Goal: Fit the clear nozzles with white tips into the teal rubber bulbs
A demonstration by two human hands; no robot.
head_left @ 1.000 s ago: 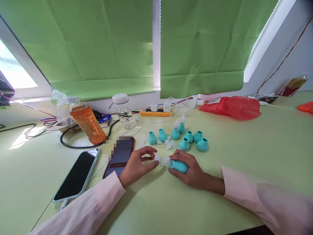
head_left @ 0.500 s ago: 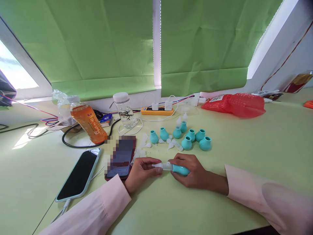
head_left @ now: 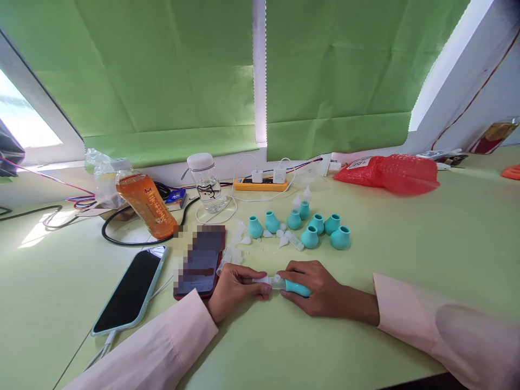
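Just above the table, both hands hold one small nasal aspirator, a turquoise squeeze bulb (head_left: 297, 288) joined to a clear tube (head_left: 278, 281) with a white nozzle. My left hand (head_left: 232, 292) pinches the nozzle end between thumb and fingers. My right hand (head_left: 322, 290) is closed around the bulb, its fingertips close to the tube. Beyond the hands stand several open-necked turquoise bulbs (head_left: 340, 238). Pale nozzle tips (head_left: 306, 194) show above the rear bulbs. Loose white nozzles (head_left: 283, 242) and a clear tube (head_left: 294, 241) lie in front of them.
A red-cased phone (head_left: 199, 260) and a light-cased phone (head_left: 130, 292) lie on the left. Behind them are a tilted orange drink bottle (head_left: 148, 206), a clear jar (head_left: 209, 189) and an orange power strip (head_left: 260, 185). A red plastic bag (head_left: 390, 174) rests back right.
Both hands and the aspirator have shifted slightly down, toward me. The bulb has moved a little left. Both hands keep their hold.
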